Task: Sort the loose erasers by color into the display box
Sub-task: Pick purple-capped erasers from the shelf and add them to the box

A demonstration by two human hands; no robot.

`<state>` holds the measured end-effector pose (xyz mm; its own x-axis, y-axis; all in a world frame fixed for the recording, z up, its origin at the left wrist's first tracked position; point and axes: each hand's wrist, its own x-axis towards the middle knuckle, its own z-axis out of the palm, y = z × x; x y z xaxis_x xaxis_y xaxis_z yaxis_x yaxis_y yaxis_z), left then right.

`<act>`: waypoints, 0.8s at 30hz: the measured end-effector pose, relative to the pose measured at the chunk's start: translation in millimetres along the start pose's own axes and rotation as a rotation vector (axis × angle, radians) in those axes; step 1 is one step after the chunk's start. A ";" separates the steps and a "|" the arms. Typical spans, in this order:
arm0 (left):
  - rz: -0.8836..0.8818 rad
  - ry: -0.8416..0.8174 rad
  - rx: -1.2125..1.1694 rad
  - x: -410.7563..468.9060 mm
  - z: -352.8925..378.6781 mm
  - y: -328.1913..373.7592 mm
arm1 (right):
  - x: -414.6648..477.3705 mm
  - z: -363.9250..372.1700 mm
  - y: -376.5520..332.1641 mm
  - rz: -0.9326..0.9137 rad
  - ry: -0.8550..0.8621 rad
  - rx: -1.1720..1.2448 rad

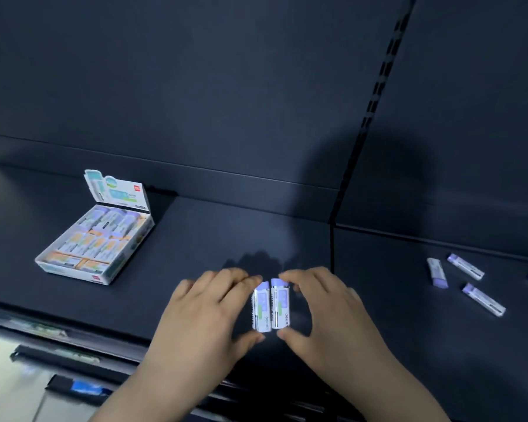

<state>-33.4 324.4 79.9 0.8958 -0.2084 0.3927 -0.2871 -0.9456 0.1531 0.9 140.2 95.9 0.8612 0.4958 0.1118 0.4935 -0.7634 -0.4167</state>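
While the left hand (pixel 208 312) pinches a purple eraser (pixel 262 312) between fingertips and thumb, the right hand (pixel 326 312) pinches a second purple eraser (pixel 281 303) the same way. The 2 are side by side and touching, low over the dark shelf (pixel 195 233); whether they rest on it I cannot tell. Well to the left sits the open display box (pixel 73 274), purple erasers in its far row, orange ones nearer. 4 loose purple erasers (pixel 483 299) lie far right.
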 end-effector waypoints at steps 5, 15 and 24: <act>-0.004 0.020 -0.007 -3.0 -1.9 -25.3 | 22.3 7.5 -14.4 -0.041 -0.033 0.032; -0.010 0.059 0.036 -30.4 -10.0 -146.4 | 93.1 69.9 -100.0 -0.071 -0.059 0.018; 0.012 0.032 0.070 -35.9 -46.1 -298.0 | 171.9 133.3 -198.9 -0.023 -0.021 0.007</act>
<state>4.3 625.2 62.0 0.8807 -0.2126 0.4233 -0.2722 -0.9585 0.0849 34.6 432.5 77.7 0.8467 0.5222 0.1022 0.5125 -0.7487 -0.4205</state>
